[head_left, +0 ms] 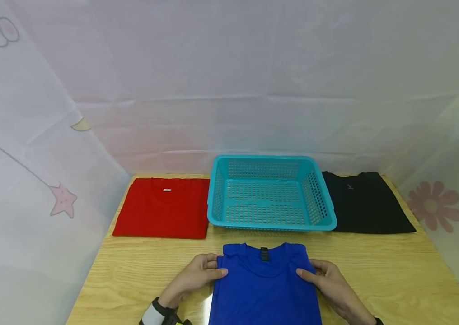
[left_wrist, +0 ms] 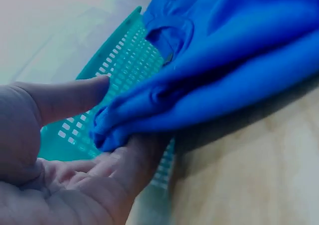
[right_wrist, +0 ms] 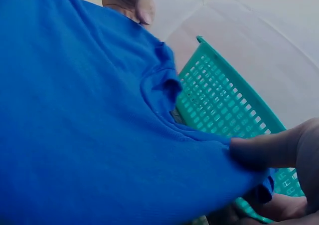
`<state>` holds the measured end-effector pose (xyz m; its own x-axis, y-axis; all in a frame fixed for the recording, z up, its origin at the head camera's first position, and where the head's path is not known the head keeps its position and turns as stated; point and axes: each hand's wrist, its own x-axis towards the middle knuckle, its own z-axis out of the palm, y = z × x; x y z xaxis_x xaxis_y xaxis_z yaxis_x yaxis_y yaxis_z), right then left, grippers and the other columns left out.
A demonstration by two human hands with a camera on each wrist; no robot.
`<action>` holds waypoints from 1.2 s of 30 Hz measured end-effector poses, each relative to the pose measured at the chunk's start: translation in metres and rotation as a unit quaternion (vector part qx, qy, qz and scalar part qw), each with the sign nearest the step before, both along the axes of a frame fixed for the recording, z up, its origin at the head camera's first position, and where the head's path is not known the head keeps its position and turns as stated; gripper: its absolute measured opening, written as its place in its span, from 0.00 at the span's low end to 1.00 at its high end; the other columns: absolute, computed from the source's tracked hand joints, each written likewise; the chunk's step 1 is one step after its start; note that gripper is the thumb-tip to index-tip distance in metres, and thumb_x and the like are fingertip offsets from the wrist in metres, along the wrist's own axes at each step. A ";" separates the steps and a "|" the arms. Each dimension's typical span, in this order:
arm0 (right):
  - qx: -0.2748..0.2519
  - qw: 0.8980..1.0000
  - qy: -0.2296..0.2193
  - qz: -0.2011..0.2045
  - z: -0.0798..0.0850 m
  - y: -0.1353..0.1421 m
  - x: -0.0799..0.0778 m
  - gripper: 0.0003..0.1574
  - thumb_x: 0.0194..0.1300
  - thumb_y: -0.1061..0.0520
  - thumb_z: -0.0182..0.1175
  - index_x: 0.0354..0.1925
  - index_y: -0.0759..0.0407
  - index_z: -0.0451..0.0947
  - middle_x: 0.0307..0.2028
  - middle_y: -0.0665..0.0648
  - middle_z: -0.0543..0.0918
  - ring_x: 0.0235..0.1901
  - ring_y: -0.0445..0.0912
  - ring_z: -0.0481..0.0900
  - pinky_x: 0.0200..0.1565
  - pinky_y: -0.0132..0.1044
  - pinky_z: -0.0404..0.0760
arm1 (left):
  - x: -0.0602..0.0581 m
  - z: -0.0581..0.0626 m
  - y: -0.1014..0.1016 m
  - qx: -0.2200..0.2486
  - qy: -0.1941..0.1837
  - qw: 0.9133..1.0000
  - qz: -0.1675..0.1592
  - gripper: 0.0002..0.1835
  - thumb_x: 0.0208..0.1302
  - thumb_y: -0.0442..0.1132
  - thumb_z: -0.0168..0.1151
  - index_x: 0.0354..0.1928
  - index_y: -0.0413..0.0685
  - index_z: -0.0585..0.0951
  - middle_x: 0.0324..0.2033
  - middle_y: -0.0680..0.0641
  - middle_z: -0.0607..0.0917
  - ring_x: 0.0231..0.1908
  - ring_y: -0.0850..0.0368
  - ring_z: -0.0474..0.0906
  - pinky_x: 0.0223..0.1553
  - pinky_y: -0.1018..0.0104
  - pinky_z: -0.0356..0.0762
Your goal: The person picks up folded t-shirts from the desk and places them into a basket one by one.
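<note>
A folded blue T-shirt [head_left: 268, 289] with a dark neck label lies at the table's near edge, collar away from me. At its left shoulder edge is my left hand [head_left: 201, 274], thumb over the cloth and fingers at its side. The left wrist view has those fingers [left_wrist: 134, 160] beneath the folded blue edge, the thumb close above. My right hand [head_left: 333, 283] pinches the opposite shoulder, its thumb on top. In the right wrist view the T-shirt [right_wrist: 99, 110] sags between both hands, and part of the right fingers is hidden under it.
A turquoise plastic basket [head_left: 272, 225] with perforated walls stands behind the T-shirt. To its left lies a folded red T-shirt [head_left: 160, 212], and to its right a folded black T-shirt [head_left: 365, 205]. Printed white cloth [head_left: 229, 90] hangs around the wooden table [head_left: 148, 262].
</note>
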<state>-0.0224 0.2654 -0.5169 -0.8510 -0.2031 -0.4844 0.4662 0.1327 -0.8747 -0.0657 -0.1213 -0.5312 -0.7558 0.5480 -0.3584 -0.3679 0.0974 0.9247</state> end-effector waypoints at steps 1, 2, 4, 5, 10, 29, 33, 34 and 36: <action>-0.001 1.000 0.003 -0.003 0.000 0.000 0.001 0.41 0.79 0.54 0.63 0.72 0.84 0.63 0.60 0.67 0.86 0.55 0.48 0.88 0.54 0.39 0.88 | 0.001 -0.001 0.000 0.016 -0.004 1.000 -0.003 0.32 0.75 0.36 0.68 0.73 0.25 0.69 0.59 0.35 0.87 0.56 0.49 0.87 0.58 0.60 0.86; -0.001 1.000 0.002 -0.008 0.000 -0.001 0.001 0.41 0.79 0.53 0.62 0.73 0.83 0.63 0.61 0.67 0.86 0.55 0.48 0.88 0.54 0.40 0.89 | 0.003 -0.003 0.000 0.028 -0.006 1.000 -0.003 0.33 0.74 0.35 0.68 0.74 0.25 0.68 0.61 0.34 0.86 0.57 0.48 0.87 0.58 0.59 0.86; -0.004 1.000 -0.003 -0.011 0.000 -0.001 0.002 0.42 0.81 0.52 0.61 0.75 0.81 0.60 0.65 0.70 0.82 0.59 0.50 0.86 0.56 0.42 0.88 | 0.005 -0.004 0.000 0.052 -0.015 0.999 -0.006 0.36 0.74 0.33 0.67 0.76 0.25 0.64 0.65 0.33 0.82 0.59 0.46 0.85 0.59 0.57 0.86; -0.003 1.000 -0.007 -0.010 0.000 -0.002 0.002 0.44 0.81 0.51 0.60 0.77 0.80 0.58 0.68 0.71 0.79 0.62 0.52 0.84 0.58 0.44 0.87 | 0.006 -0.004 0.001 0.062 -0.023 0.998 -0.007 0.37 0.74 0.32 0.67 0.77 0.26 0.63 0.66 0.33 0.81 0.60 0.45 0.85 0.59 0.56 0.86; -0.033 0.998 -0.045 0.008 0.000 -0.001 0.003 0.52 0.85 0.43 0.53 0.84 0.71 0.40 0.80 0.77 0.55 0.76 0.66 0.67 0.66 0.53 0.82 | 0.010 0.000 0.001 0.096 -0.059 0.993 -0.023 0.41 0.69 0.24 0.66 0.80 0.40 0.60 0.71 0.36 0.75 0.57 0.44 0.86 0.53 0.51 0.88; -0.247 0.962 -0.111 0.019 -0.009 0.010 0.011 0.30 0.86 0.55 0.51 0.76 0.66 0.60 0.61 0.54 0.85 0.62 0.47 0.84 0.65 0.46 0.83 | 0.027 -0.010 0.009 0.171 -0.114 0.979 -0.007 0.44 0.76 0.27 0.59 0.84 0.33 0.45 0.74 0.34 0.73 0.67 0.45 0.79 0.63 0.53 0.83; -0.225 0.967 -0.115 0.026 -0.012 0.007 0.013 0.32 0.85 0.54 0.53 0.77 0.65 0.58 0.60 0.54 0.85 0.60 0.49 0.85 0.64 0.49 0.84 | 0.030 -0.010 0.015 0.187 -0.128 0.974 -0.007 0.48 0.77 0.27 0.57 0.86 0.44 0.39 0.78 0.35 0.67 0.69 0.43 0.77 0.64 0.48 0.83; -0.218 0.969 -0.116 0.030 -0.013 0.006 0.014 0.36 0.85 0.54 0.53 0.78 0.67 0.54 0.60 0.54 0.85 0.60 0.50 0.85 0.63 0.51 0.84 | 0.031 -0.011 0.016 0.190 -0.130 0.973 -0.007 0.48 0.78 0.27 0.57 0.87 0.46 0.38 0.79 0.35 0.65 0.70 0.41 0.76 0.64 0.46 0.82; -0.206 0.971 -0.117 0.039 -0.014 0.004 0.016 0.42 0.84 0.54 0.54 0.80 0.69 0.47 0.60 0.56 0.85 0.60 0.52 0.85 0.63 0.55 0.84 | 0.031 -0.012 0.019 0.193 -0.130 0.972 -0.008 0.48 0.78 0.27 0.55 0.87 0.48 0.36 0.81 0.34 0.60 0.72 0.39 0.74 0.65 0.45 0.81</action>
<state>-0.0064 0.2697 -0.5313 -0.7013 -0.4803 -0.5268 0.6611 -0.1618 -0.7326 -0.0343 -0.1027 -0.5429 -0.6576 0.6904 -0.3016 -0.5957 -0.2315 0.7691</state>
